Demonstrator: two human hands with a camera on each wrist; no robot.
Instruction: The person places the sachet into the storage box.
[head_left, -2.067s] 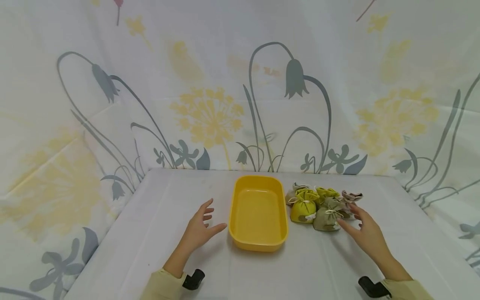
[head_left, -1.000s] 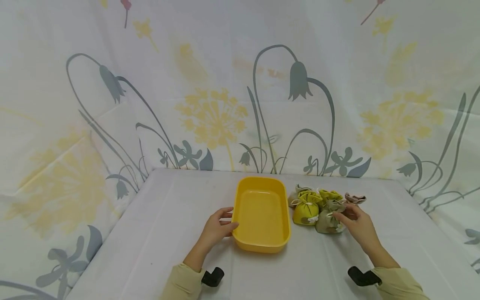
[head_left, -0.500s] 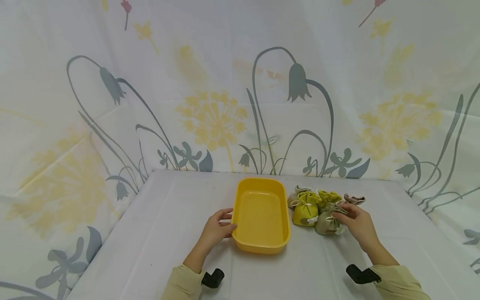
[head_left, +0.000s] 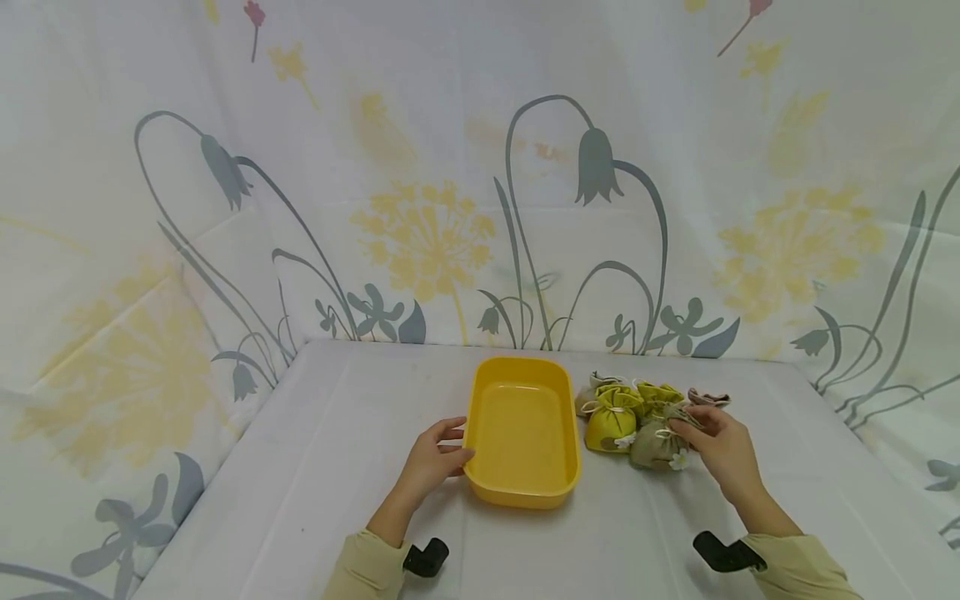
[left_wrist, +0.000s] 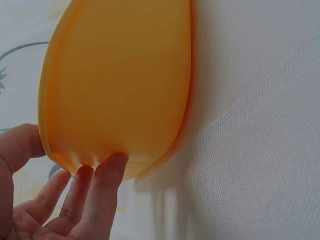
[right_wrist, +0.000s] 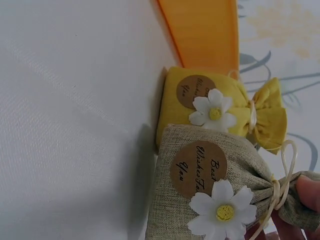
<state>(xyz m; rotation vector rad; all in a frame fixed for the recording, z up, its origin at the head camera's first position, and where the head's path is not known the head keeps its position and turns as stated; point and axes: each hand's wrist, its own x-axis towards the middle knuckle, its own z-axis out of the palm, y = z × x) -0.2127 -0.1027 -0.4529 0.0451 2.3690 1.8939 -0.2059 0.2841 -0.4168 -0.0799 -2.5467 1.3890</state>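
My left hand (head_left: 431,457) holds the left side of a yellow plastic tub (head_left: 521,498), thumb at its rim and fingers against the outer wall. Seen from the left wrist, the fingertips (left_wrist: 116,162) press on that wall. With my right hand (head_left: 727,454) I pinch the gathered neck of a grey-green drawstring sachet (head_left: 651,448). In the right wrist view this sachet (right_wrist: 162,200) bears a round brown label and a white fabric flower, and its cord is tied in a bow. Some right fingers are hidden behind the neck.
A yellow sachet (head_left: 609,427) stands between the tub and the held one. Behind are another yellow sachet (head_left: 660,392), a greyish one (head_left: 585,400) and a pinkish one (head_left: 708,398), partly hidden. A flower-printed cloth (head_left: 465,208) hangs behind the white table (head_left: 360,392).
My left hand has moved right and taken hold of the tub's side. My right hand has moved in and gripped the grey-green sachet's neck, which now leans toward it.
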